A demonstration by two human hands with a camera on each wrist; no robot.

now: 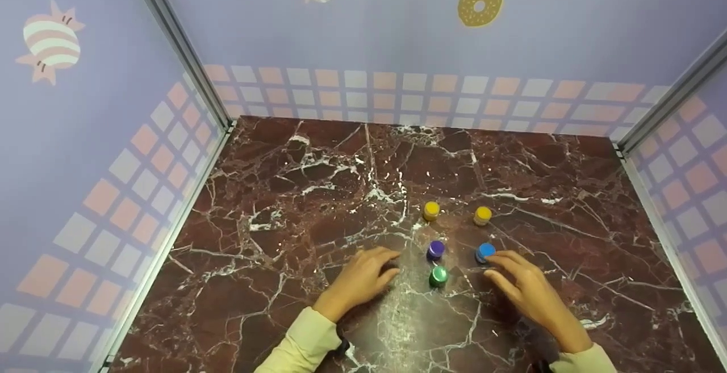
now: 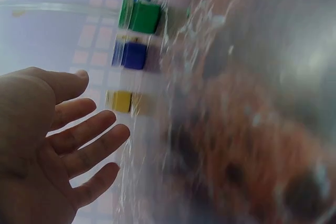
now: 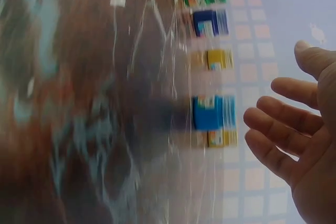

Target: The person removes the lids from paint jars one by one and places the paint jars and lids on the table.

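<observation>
Several small capped paint jars stand upright on a dark red marbled tabletop. A green jar (image 1: 438, 276) is nearest the person, with a purple-blue jar (image 1: 435, 250) just behind it. Farther back are two yellow ones, a left yellow jar (image 1: 431, 211) and a right yellow jar (image 1: 483, 216). My right hand (image 1: 525, 288) is beside the blue jar (image 1: 485, 252), fingers spread and holding nothing; the right wrist view shows a gap between fingertips and blue jar (image 3: 207, 113). Left of the green jar, my left hand (image 1: 363, 276) has loosely extended fingers and holds nothing.
Patterned lilac panels (image 1: 397, 38) with pink and white squares wall in the marbled tabletop (image 1: 318, 191) at the back and both sides. Metal corner posts (image 1: 182, 43) stand at the back corners. A glare patch lies between the hands.
</observation>
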